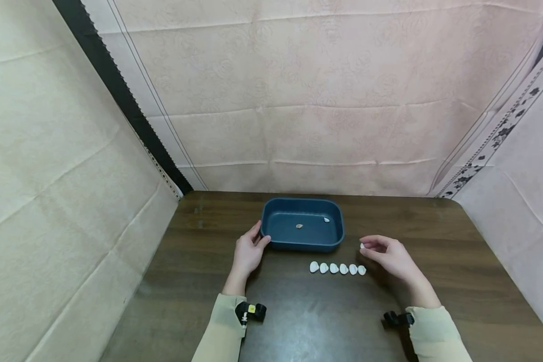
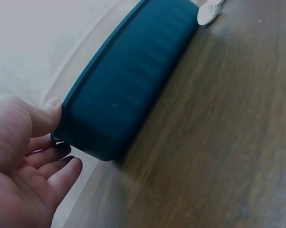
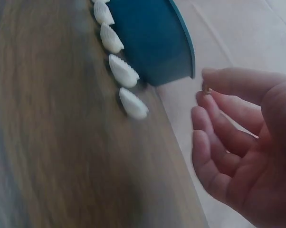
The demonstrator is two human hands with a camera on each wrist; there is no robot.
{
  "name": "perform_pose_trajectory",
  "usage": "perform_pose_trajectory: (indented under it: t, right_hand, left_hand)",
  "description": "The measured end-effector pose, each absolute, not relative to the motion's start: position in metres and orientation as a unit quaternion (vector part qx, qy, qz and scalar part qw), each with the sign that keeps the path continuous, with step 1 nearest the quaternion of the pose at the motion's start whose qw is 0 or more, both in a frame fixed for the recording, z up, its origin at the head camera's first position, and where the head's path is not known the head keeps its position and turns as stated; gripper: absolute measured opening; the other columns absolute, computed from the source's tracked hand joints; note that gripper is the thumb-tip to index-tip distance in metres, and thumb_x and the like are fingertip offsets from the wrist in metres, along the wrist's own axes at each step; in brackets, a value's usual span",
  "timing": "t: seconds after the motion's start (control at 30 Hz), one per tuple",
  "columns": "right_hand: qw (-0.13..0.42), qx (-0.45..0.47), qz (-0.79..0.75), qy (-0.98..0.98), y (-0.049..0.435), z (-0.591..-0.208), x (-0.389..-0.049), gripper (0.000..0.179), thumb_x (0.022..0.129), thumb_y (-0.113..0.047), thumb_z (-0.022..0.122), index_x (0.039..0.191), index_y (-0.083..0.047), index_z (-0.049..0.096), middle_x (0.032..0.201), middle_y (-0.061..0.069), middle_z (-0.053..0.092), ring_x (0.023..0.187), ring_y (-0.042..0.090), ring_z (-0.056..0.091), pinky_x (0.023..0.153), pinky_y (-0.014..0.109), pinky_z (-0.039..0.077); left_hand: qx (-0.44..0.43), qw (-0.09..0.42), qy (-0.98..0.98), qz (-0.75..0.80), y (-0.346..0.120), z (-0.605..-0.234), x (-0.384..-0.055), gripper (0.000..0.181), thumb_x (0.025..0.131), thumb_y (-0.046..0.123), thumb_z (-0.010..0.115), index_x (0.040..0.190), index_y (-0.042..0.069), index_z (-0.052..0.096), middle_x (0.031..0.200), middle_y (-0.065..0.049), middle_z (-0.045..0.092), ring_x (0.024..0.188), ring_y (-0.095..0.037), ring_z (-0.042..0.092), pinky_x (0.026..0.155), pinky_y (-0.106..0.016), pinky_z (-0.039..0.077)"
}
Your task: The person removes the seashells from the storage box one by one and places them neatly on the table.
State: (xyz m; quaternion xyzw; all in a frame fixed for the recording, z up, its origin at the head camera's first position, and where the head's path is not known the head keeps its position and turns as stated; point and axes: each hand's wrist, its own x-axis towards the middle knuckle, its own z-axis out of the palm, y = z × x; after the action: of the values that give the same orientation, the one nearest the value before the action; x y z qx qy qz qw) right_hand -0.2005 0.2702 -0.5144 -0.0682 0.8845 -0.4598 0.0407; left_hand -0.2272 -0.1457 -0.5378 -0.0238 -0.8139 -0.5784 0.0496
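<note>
A blue rectangular plastic basin (image 1: 305, 246) stands near the far side of the table. My left hand (image 1: 248, 253) grips its left end, with the thumb (image 2: 52, 110) at the rim and the fingers around the outside. Two small shells lie inside it: a brownish one (image 1: 299, 226) near the middle and a white one (image 1: 327, 219) at the right. To the right of the basin, my right hand (image 1: 391, 256) is raised over the table, pinching a small shell (image 3: 206, 89) between thumb and fingertips. Most of that shell is hidden by the fingers.
Several white seashells (image 1: 334, 268) form a straight row on the wooden table (image 1: 298, 311), in front of the basin. The row's right end (image 3: 133, 103) lies close to the right hand. Pale cloth (image 1: 321, 100) hangs behind the table and on both sides.
</note>
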Motion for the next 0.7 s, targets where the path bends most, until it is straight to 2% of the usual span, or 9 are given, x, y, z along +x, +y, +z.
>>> perform_pose_trajectory:
  t: [0.17,0.37,0.7]
  right_hand:
    - [0.077,-0.075,-0.447,0.888,0.284,-0.519,-0.193,0.038,0.101,-0.029,0.078,0.130,-0.003,0.074,0.112,0.008,0.076,0.095,0.022,0.068,0.076,0.027,0.060]
    - [0.089,-0.086,-0.409,0.904,0.296,-0.523,-0.188,0.030,0.099,-0.027,0.081,0.120,-0.007,0.078,0.105,0.003,0.076,0.094,0.018,0.068,0.080,0.025,0.059]
    - [0.133,-0.111,-0.395,0.902,0.299,-0.521,-0.182,0.021,0.096,-0.021,0.083,0.112,-0.009,0.077,0.096,0.001,0.073,0.088,0.020,0.066,0.077,0.027,0.057]
  left_hand:
    - [-0.023,0.048,-0.815,-0.577,-0.145,-0.537,-0.228,0.059,0.105,0.011,0.072,0.158,0.002,0.050,0.163,-0.016,0.048,0.148,-0.029,0.047,0.114,-0.043,0.047]
    - [-0.020,0.046,-0.817,-0.575,-0.146,-0.539,-0.228,0.059,0.105,0.012,0.072,0.159,0.003,0.049,0.163,-0.015,0.048,0.148,-0.028,0.048,0.113,-0.042,0.048]
    - [-0.020,0.047,-0.819,-0.572,-0.145,-0.540,-0.229,0.059,0.105,0.012,0.072,0.159,0.004,0.050,0.162,-0.016,0.048,0.147,-0.029,0.050,0.112,-0.043,0.048]
